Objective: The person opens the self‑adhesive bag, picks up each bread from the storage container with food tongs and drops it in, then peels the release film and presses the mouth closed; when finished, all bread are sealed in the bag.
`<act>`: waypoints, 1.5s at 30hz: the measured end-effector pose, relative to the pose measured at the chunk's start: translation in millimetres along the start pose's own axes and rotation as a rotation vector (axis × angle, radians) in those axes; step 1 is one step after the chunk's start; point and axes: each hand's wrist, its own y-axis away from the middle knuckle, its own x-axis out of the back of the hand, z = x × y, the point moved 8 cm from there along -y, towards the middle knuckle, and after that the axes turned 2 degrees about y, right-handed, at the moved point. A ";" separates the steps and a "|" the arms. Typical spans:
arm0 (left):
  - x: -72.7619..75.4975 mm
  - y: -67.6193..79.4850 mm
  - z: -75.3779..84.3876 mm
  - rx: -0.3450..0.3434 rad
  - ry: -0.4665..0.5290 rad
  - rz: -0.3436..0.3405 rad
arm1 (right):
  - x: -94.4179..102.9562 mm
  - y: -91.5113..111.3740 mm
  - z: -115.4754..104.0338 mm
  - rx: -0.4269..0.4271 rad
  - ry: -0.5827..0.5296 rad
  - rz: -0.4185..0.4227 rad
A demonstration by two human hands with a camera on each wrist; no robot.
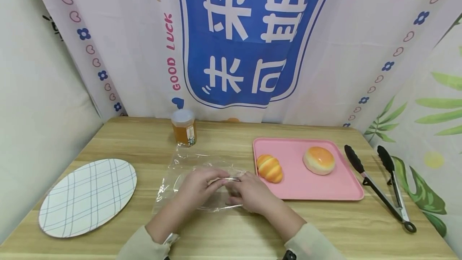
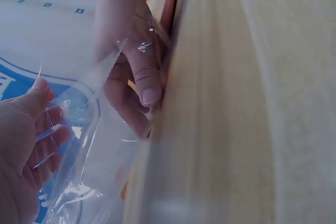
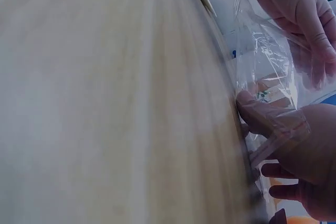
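Observation:
A clear plastic bag (image 1: 180,171) is spread over the middle of the table, its film wrinkled and glossy. My left hand (image 1: 202,185) holds the bag's edge, the film between thumb and fingers; in the left wrist view the left hand (image 2: 21,150) has its fingers behind the film. Close beside it, my right hand (image 1: 252,191) grips the bag's right side. A fold of film crosses the right hand (image 3: 310,145) near the thumb in the right wrist view. Just right of the hands lies a pink tray (image 1: 296,187) bearing a croissant-shaped bread (image 1: 270,168) and a round bun (image 1: 319,160).
Behind the bag stands a jar (image 1: 184,129) of amber contents with a pale lid. At left lies an oval white checked plate (image 1: 88,198). Black-tipped metal tongs (image 1: 384,196) rest right of the tray. A printed cloth (image 1: 151,59) hangs behind the wooden table (image 1: 231,236).

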 end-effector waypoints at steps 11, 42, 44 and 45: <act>-3.2 13.1 -28.7 0.256 0.087 -0.001 | 11.9 8.0 11.9 -0.070 -0.129 0.059; -3.0 16.2 -43.8 0.342 0.170 0.068 | 87.7 227.3 248.0 -0.919 -0.153 0.324; -3.8 16.3 -43.7 0.336 0.175 0.070 | 82.5 246.1 268.7 -1.029 -0.199 0.292; -4.4 16.3 -43.6 0.334 0.178 0.069 | 78.6 255.3 277.4 -1.083 -0.224 0.265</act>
